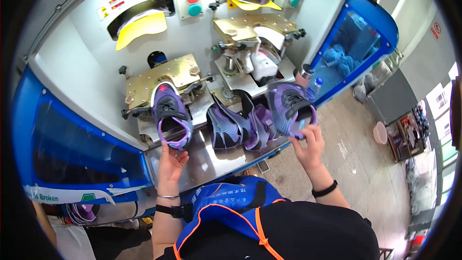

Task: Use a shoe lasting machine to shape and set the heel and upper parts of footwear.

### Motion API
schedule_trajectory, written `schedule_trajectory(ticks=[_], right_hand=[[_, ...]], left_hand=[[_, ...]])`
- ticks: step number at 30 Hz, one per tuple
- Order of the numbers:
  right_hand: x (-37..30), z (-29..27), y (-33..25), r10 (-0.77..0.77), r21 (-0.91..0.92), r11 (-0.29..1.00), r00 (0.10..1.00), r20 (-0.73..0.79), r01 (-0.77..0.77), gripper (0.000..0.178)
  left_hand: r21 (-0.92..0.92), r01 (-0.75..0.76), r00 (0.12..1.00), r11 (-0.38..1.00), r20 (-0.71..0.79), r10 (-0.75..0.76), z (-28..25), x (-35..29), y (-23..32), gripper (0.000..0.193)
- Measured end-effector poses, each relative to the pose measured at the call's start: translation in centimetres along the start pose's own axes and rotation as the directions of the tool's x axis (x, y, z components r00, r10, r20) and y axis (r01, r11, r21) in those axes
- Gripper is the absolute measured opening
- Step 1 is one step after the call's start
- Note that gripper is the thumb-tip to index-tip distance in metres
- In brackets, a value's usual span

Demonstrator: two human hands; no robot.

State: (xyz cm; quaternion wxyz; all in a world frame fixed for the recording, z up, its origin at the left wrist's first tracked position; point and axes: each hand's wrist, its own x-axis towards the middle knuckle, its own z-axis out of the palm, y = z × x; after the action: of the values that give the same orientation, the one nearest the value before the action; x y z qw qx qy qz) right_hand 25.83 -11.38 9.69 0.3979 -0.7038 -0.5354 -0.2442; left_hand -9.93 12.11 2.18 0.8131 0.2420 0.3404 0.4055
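Two purple-and-grey shoe uppers, one per hand.
Left of centre, the left hand [173, 162] pinches the first upper [172, 114] by its heel; right of centre, the right hand [310, 144] pinches the second upper [288, 102] likewise (loose uppers [227, 127] sit between).

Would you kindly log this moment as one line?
left hand: touching heel of left shoe | right hand: holding right shoe by heel | between: purple-grey uppers

The left shoe [168, 109] — purple and grey, white-edged at the toe — points away, held by the heel. The right shoe [290, 102], similarly coloured, is held likewise, well apart.
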Motion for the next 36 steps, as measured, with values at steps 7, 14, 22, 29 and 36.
schedule_trajectory(ticks=[7, 14, 22, 29, 36], right_hand=[[9.9, 1.3, -7.9, -0.476, 0.286, 0.827, 0.873, -0.105, 0.485, 0.031], [23.3, 10.2, -16.1, -0.486, 0.321, 0.834, 0.872, 0.047, 0.448, 0.032], [36.2, 20.4, -21.5, -0.399, 0.252, 0.902, 0.901, 0.171, 0.351, 0.046], [30.5, 23.5, -22.5, -0.169, 0.308, 0.916, 0.945, -0.28, 0.255, 0.069], [28.7, 22.3, -16.0, 0.044, 0.166, 0.979, 0.914, 0.404, -0.121, 0.064]], left_hand=[[0.042, 0.029, 1.0, 0.999, -0.008, -0.029, 0.7, 0.0, -0.3, 0.047], [0.077, 0.005, 1.0, 0.997, 0.003, -0.005, 0.9, -1.2, 0.6, 0.04], [0.141, -0.012, 1.0, 0.99, -0.021, 0.015, 1.2, -0.6, 0.5, 0.041], [0.154, -0.009, 1.0, 0.988, -0.011, 0.011, 0.2, -0.5, 0.3, 0.038], [0.115, -0.014, 0.999, 0.993, 0.036, 0.01, 0.6, -0.3, 0.3, 0.037]])
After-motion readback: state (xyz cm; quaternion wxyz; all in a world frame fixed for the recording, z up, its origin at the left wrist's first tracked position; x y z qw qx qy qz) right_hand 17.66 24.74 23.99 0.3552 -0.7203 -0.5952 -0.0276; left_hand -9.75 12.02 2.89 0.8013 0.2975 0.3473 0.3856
